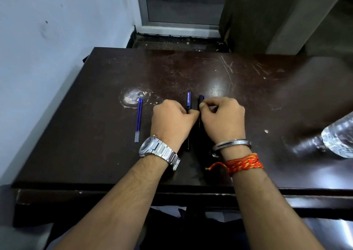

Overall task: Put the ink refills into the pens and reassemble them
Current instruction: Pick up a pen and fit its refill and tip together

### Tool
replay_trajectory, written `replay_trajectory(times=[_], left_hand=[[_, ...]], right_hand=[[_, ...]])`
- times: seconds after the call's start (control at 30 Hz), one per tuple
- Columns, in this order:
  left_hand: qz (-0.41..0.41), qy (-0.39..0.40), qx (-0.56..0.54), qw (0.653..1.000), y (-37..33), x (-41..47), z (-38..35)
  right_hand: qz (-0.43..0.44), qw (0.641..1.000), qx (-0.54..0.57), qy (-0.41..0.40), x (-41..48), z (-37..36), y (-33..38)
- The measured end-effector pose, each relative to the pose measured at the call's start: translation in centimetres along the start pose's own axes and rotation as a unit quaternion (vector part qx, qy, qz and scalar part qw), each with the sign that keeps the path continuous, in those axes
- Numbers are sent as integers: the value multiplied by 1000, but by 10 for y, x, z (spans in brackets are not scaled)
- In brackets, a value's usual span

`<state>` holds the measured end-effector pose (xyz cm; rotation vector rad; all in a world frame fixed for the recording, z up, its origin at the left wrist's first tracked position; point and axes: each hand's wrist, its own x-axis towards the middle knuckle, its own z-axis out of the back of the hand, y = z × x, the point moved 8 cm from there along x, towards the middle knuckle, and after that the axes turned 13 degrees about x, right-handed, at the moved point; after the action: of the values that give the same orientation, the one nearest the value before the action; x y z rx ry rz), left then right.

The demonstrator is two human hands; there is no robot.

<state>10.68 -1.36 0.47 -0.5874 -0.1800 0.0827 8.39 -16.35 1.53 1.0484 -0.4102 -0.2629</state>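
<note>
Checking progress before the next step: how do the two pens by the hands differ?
The left pen lies on the table, its blue printed clip showing; the right pen is pinched by the right hand and mostly hidden. The left hand meets it there. Both are dark with blue tops.

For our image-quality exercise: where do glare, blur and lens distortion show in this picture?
Head view: glare patch on the table beyond the hands; bottle at the right edge is blurred and stretched; table edges bow from the wide-angle lens; refills stay sharp.
</note>
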Motion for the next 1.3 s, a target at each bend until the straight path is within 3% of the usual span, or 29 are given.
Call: replay_trajectory(times=[0.07, 0.17, 0.3, 0.43, 0.6, 0.87, 1.13, 1.2, 1.3], left_hand=[[-16, -22, -13, 1000, -1, -2, 9], [-41, -35, -20, 998, 0, -7, 17], [-23, -17, -59, 998, 6, -15, 17], [47, 61, -167, 983, 9, -24, 0], [48, 61, -201, 977, 5, -30, 0], [46, 94, -240, 965, 7, -32, -6], [135, 169, -198, 956, 26, -35, -6], [137, 157, -203, 957, 27, -37, -6], [133, 129, -201, 962, 31, -36, -2]], right_hand=[[-23, 998, 59, 3, 0, -3, -2], [-83, 978, 176, 76, -2, -23, -8], [-131, 946, 279, 102, -7, -40, -9], [-167, 926, 325, 95, -12, -50, -10], [-173, 915, 356, 81, -15, -52, -5], [-124, 934, 332, 38, -5, -42, 0], [-49, 966, 246, -59, 3, -18, 3], [-50, 976, 204, -60, 6, -12, 0], [-31, 998, 55, -16, 6, -15, 2]])
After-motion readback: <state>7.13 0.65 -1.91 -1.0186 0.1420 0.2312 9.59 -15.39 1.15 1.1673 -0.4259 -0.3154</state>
